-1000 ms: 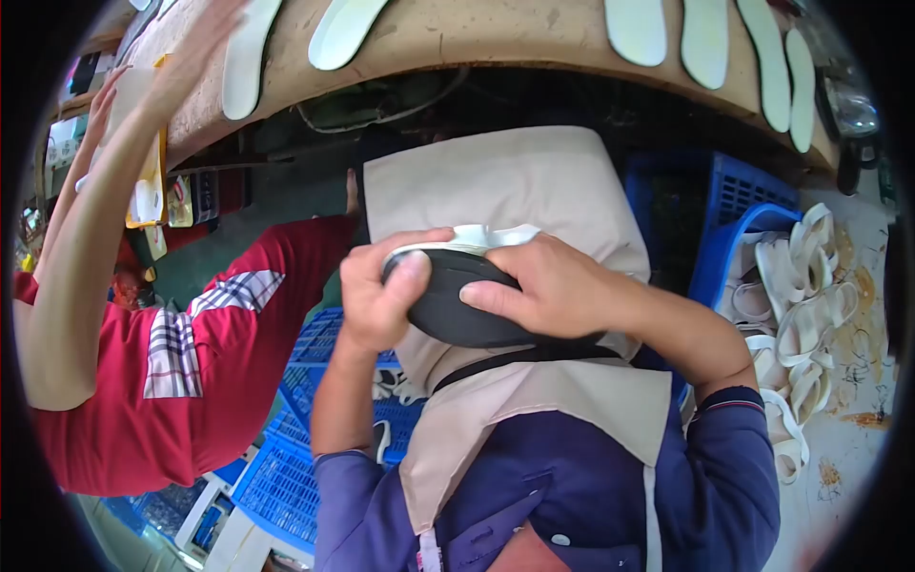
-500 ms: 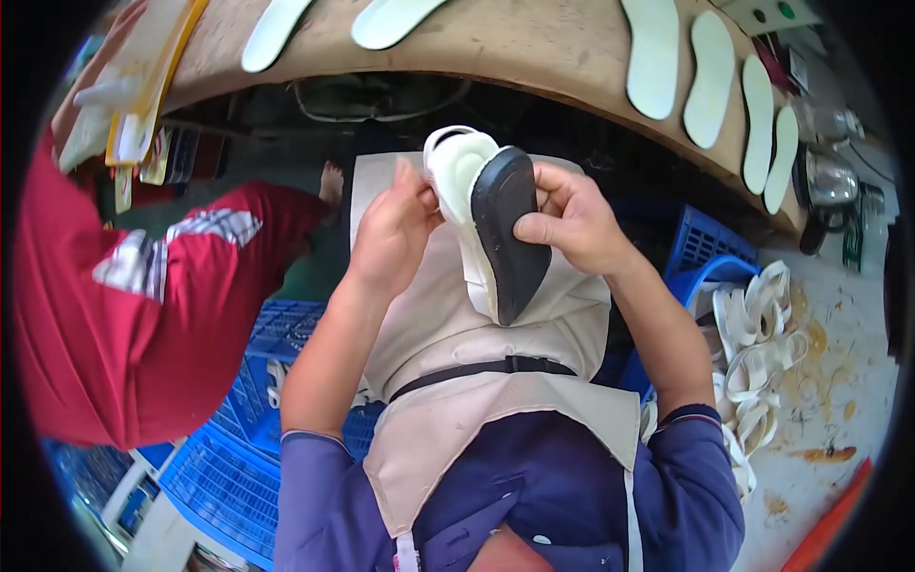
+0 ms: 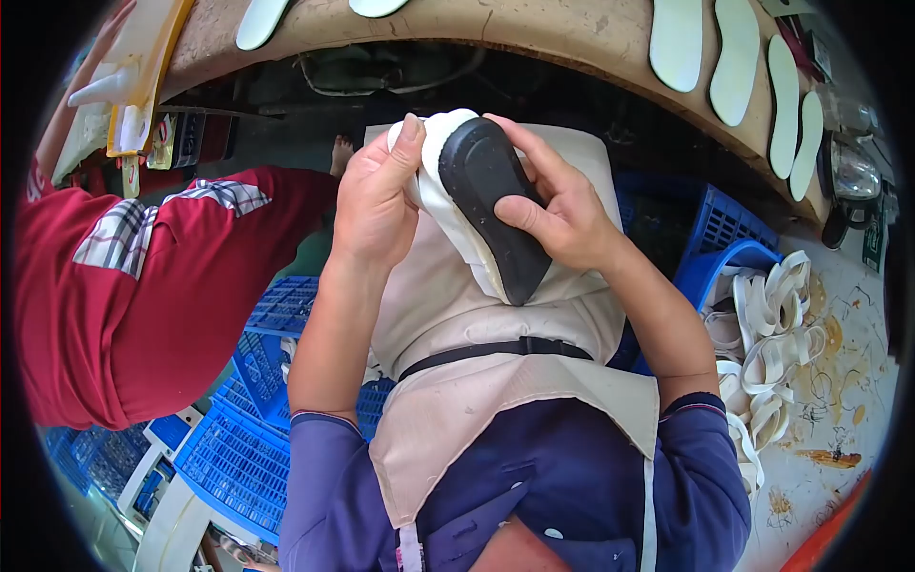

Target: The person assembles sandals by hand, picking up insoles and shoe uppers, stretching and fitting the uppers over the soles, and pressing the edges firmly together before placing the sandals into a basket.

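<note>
Two bare hands hold one white shoe [image 3: 448, 205], a sandal by the look of it, raised above the lap of a beige apron [image 3: 591, 305]. Its black sole [image 3: 477, 181] faces up and toward the right hand [image 3: 572, 214]; the white upper lies on the side of the left hand [image 3: 376, 191]. The shoe's long axis slants, the broad end away from the wearer and a little left, the narrow end down toward the apron's waist strap. The right fingers are closed around the sole, thumb flat on it. The left fingers grip the upper near the broad end, thumb visible, the other fingertips partly hidden. Both hands touch the shoe; the right is nearer the sole. Beyond the apron curves a brown worktop [image 3: 534, 24] carrying pale insoles [image 3: 679, 43]. Left of the apron are blue crates [image 3: 238, 448] and a co-worker in red clothing [image 3: 172, 315]. Right of it, white sandals [image 3: 767, 367] are heaped at a blue container [image 3: 734, 257]; whether all are inside, I cannot tell.
</note>
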A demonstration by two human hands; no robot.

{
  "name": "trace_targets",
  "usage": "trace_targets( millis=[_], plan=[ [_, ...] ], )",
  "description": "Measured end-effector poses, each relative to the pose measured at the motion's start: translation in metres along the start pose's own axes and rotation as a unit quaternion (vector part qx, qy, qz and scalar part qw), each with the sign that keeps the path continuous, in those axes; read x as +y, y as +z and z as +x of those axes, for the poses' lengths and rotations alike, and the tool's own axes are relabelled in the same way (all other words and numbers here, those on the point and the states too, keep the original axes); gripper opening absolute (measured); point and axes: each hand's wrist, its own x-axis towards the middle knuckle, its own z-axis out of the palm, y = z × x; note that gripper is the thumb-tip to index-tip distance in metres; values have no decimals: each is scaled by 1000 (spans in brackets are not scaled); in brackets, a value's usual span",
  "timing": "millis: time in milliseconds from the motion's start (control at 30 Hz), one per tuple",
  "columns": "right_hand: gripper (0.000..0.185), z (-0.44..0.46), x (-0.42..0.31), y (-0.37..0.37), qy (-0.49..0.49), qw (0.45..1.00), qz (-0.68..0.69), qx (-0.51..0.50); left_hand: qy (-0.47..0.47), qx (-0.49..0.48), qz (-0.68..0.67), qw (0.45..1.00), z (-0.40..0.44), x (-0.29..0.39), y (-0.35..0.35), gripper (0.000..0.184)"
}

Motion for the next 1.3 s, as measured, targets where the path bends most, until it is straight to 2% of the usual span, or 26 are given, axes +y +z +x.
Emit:
trace_targets(
  millis=[67,333,500,633,767,833,867,900,933,967,1033,1067,1167,1300],
  plan=[
    [69,2,2,0,-1,1000,5,5,-3,-27,9,1000,5,1,-9,43],
    [67,1,-2,1,19,999,38,13,-6,-14,53,998,2,1,-7,45],
    [67,-4,-12,4,-41,996,-76,38,16,18,59,998,-6,4,4,43],
    [69,-17,-30,5,-50,992,-117,20,39,-21,43,998,-21,3,7,42],
    [68,-23,-38,3,-83,984,-156,25,55,-61,115,990,-20,5,15,46],
    [67,-15,-43,5,-63,982,-174,38,42,-67,142,987,-6,14,15,51],
    [65,-7,-28,4,-70,991,-101,48,23,-70,113,991,0,18,13,54],
    [66,-2,-31,7,-21,998,49,33,11,-78,80,994,6,17,11,56],
    [69,-3,-27,9,11,992,123,36,24,-91,79,992,4,12,7,61],
    [72,-7,-23,9,41,979,193,44,39,-106,95,989,1,11,2,57],
    [82,-16,-12,3,24,978,208,-8,65,-134,197,969,-11,1,-4,64],
    [87,-17,-11,1,39,973,223,-31,1,-140,171,975,-16,-5,-11,66],
    [88,-18,1,1,46,975,216,-23,-19,-147,157,976,-22,-15,-17,49],
    [88,-20,8,5,47,984,173,24,44,-58,193,978,-26,-32,3,40]
  ],
)
